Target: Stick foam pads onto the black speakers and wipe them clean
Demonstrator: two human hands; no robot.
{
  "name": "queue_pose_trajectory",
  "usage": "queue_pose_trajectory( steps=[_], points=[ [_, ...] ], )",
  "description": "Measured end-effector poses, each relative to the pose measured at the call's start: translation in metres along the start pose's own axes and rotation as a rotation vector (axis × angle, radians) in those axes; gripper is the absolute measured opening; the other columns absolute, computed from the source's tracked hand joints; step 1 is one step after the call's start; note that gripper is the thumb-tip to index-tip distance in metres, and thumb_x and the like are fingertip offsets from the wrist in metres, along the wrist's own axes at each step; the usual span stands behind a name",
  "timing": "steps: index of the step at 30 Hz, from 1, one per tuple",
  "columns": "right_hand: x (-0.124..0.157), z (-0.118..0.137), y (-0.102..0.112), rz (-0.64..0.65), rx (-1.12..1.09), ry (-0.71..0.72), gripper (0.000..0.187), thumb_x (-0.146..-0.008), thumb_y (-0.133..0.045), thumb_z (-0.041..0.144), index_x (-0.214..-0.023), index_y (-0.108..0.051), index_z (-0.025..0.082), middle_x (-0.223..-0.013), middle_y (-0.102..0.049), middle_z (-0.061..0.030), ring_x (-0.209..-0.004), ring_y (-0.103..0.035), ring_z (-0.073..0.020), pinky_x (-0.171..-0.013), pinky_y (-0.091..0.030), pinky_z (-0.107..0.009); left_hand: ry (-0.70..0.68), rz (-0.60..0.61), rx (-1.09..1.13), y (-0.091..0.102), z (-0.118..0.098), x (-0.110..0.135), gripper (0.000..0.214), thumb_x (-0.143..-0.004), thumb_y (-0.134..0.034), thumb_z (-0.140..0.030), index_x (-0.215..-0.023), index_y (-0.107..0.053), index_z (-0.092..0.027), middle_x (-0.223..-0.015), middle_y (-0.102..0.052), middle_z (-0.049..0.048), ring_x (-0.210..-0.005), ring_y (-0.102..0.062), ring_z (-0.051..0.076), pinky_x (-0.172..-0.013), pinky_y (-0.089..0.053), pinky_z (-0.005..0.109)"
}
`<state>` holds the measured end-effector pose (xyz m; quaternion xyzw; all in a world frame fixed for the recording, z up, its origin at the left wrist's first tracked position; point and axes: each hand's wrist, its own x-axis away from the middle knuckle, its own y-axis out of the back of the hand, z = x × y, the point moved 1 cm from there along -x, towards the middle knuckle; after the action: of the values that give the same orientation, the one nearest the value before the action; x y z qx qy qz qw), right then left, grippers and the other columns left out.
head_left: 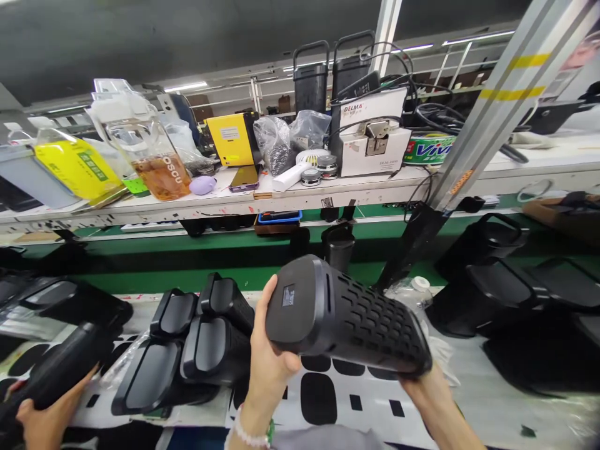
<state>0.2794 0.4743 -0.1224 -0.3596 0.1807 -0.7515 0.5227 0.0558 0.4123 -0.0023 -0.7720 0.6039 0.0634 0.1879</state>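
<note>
Black perforated housing [347,312] sat at frame centre, long axis running left to lower right. My left hand [267,362] clasped its flat end; my right hand [424,394] gripped the opposite end.

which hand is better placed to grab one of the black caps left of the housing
Likely the left hand: it grips the black housing at its labelled end, right beside the stacked caps. The right hand supports the far end, away from them. Both hands are occupied.

A bracelet [247,432] of white beads with a green bit is worn at the wrist of the left grip [265,365]; the right forearm [445,419] is seen bare.
</note>
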Motion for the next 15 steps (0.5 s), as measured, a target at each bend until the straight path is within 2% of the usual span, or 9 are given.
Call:
queue_pose_trajectory(
  steps=[2,4,6,8,10,12,15],
  points=[
    [0.0,0.022,-0.007,-0.095,-0.044,-0.048,0.013,-0.056,-0.072,0.015,-0.065,-0.064,0.021,-0.06,-0.068,0.0057,-0.05,-0.063,-0.0127,-0.043,-0.053,-0.018,-0.012,-0.012,0.013,0.004,0.002,-0.002,0.109,-0.051,-0.068,-0.078,-0.145,-0.036,-0.032,-0.147,-0.045,0.0084,-0.132,-0.046,0.037,-0.111,-0.041,0.042],
    [0.004,0.041,-0.019,-0.143,-0.059,-0.055,0.008,-0.064,-0.07,0.017,-0.067,-0.064,0.02,-0.06,-0.067,0.0057,-0.048,-0.062,-0.0119,-0.042,-0.053,-0.017,-0.032,-0.031,0.018,0.006,0.005,-0.002,0.105,-0.054,-0.066,-0.079,-0.144,-0.038,-0.033,-0.15,-0.041,0.0066,-0.135,-0.042,0.036,-0.112,-0.039,0.042],
    [0.01,0.056,-0.031,-0.162,-0.064,-0.025,0.003,-0.073,-0.067,0.02,-0.071,-0.065,0.02,-0.062,-0.068,0.0052,-0.045,-0.061,-0.0111,-0.039,-0.052,-0.017,-0.062,-0.068,0.037,0.009,0.009,-0.001,0.102,-0.054,-0.064,-0.081,-0.141,-0.043,-0.032,-0.15,-0.042,0.0064,-0.137,-0.039,0.036,-0.114,-0.037,0.042],
    [0.016,0.068,-0.042,-0.19,-0.093,0.05,0.008,-0.082,-0.063,0.022,-0.074,-0.066,0.019,-0.063,-0.068,0.0044,-0.043,-0.059,-0.0102,-0.038,-0.051,-0.016,-0.069,-0.088,0.071,0.01,0.014,0.0,0.101,-0.053,-0.064,-0.081,-0.139,-0.047,-0.031,-0.147,-0.045,0.0068,-0.138,-0.037,0.036,-0.115,-0.035,0.042],
    [0.019,0.078,-0.05,-0.227,-0.115,0.138,0.014,-0.086,-0.059,0.021,-0.075,-0.067,0.018,-0.062,-0.068,0.0033,-0.042,-0.059,-0.0101,-0.042,-0.053,-0.017,-0.02,-0.07,0.132,0.011,0.018,0.001,0.096,-0.058,-0.064,-0.078,-0.14,-0.046,-0.032,-0.146,-0.047,0.0066,-0.138,-0.038,0.035,-0.113,-0.038,0.041],
    [0.02,0.086,-0.055,-0.239,-0.092,0.19,0.016,-0.088,-0.058,0.022,-0.076,-0.068,0.017,-0.062,-0.067,0.002,-0.043,-0.06,-0.0118,-0.045,-0.056,-0.021,0.053,-0.051,0.205,0.01,0.021,0.001,0.086,-0.069,-0.062,-0.073,-0.143,-0.042,-0.033,-0.145,-0.049,0.0068,-0.136,-0.043,0.031,-0.107,-0.045,0.038],
    [0.02,0.094,-0.058,-0.205,-0.013,0.192,0.015,-0.087,-0.059,0.025,-0.078,-0.069,0.018,-0.063,-0.068,-0.0005,-0.044,-0.06,-0.0153,-0.043,-0.056,-0.026,0.11,-0.078,0.268,0.01,0.022,0.003,0.075,-0.08,-0.058,-0.065,-0.145,-0.037,-0.032,-0.144,-0.051,0.0073,-0.132,-0.049,0.028,-0.101,-0.05,0.035]
  ],
)
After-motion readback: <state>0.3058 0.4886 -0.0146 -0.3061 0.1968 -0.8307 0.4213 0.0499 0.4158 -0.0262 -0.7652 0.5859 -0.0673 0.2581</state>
